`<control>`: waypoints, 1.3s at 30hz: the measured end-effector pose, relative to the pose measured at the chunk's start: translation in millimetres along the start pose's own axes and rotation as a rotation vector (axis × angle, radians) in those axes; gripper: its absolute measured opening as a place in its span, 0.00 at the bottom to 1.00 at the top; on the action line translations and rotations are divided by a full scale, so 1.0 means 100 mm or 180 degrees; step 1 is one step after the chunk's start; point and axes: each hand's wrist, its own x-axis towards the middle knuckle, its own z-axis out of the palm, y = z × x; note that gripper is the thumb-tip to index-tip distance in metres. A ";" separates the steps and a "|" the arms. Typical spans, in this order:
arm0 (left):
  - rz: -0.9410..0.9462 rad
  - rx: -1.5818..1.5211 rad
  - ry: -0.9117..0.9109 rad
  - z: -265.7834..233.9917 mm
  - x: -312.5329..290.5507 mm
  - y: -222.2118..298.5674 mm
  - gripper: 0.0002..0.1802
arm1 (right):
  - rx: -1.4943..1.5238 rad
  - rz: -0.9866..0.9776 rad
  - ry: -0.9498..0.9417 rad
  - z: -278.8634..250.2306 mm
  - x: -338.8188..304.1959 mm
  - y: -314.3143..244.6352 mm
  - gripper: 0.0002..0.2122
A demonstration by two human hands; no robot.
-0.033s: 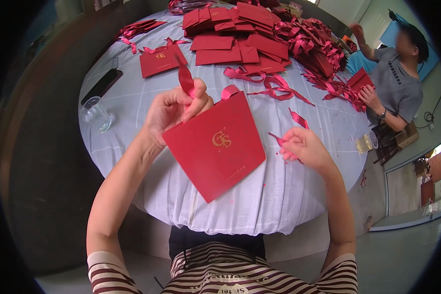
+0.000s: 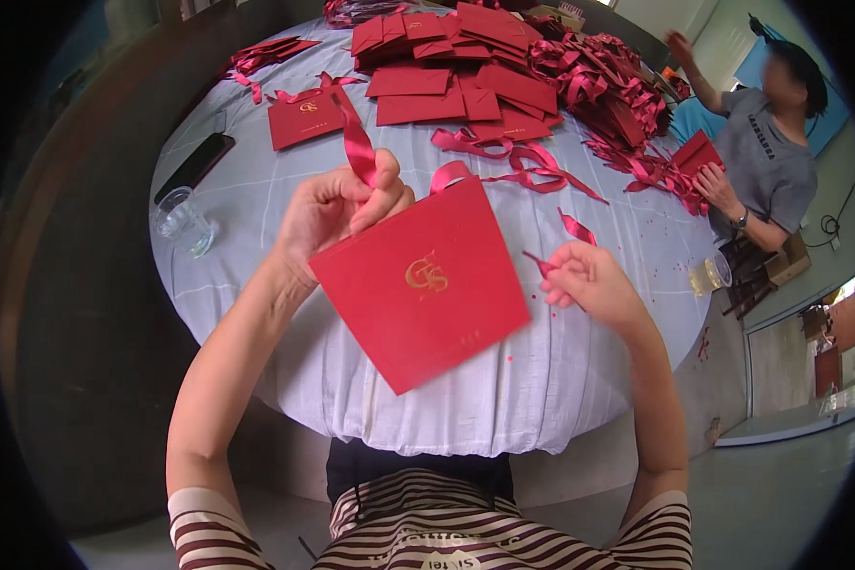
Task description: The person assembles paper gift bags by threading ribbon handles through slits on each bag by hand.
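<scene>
red square gold-stamped card bag (image 2: 423,318) hung tilted above pale cloth-covered round bench (image 2: 579,389). left hand (image 2: 342,204) closed on glossy red ribbon (image 2: 357,152) at its upper edge; right hand (image 2: 591,283) pinched thin dark-red strip (image 2: 537,260). judged light, stiffish, easily creased; best held by edges.

From here I see a round tabletop (image 2: 242,204) under a pale checked cloth (image 2: 427,423). On its left lie a dark phone (image 2: 195,166) and a clear cup (image 2: 186,228); beyond, a single red bag (image 2: 299,123). Red bags are piled (image 2: 446,84) at the back, beside a tangled heap (image 2: 603,81) of ribbons and bags. Loose ribbon (image 2: 551,178) curls before them, and a cup of yellowish drink (image 2: 710,275) stands near the right edge.
</scene>
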 end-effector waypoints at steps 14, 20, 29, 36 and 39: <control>-0.0121 0.4000 0.1747 -0.47 0.02 -0.30 0.18 | 0.0637 -0.0422 -0.0183 0.54 -0.04 -0.23 0.09; -0.0292 0.5890 0.1798 -0.02 -0.23 -0.07 0.10 | 0.0339 -0.0354 -0.0159 0.64 0.05 0.02 0.08; -0.0607 0.5430 0.1540 0.14 -0.33 -0.26 0.09 | 0.0237 -0.0379 -0.0098 0.69 0.05 0.01 0.07; -0.1442 0.5283 0.1443 0.24 -0.16 -0.23 0.11 | 0.0478 -0.0339 -0.0146 0.66 -0.01 0.00 0.07; -0.1744 0.5076 0.1364 0.25 -0.11 -0.17 0.10 | 0.0447 -0.0361 -0.0064 0.66 -0.05 -0.05 0.07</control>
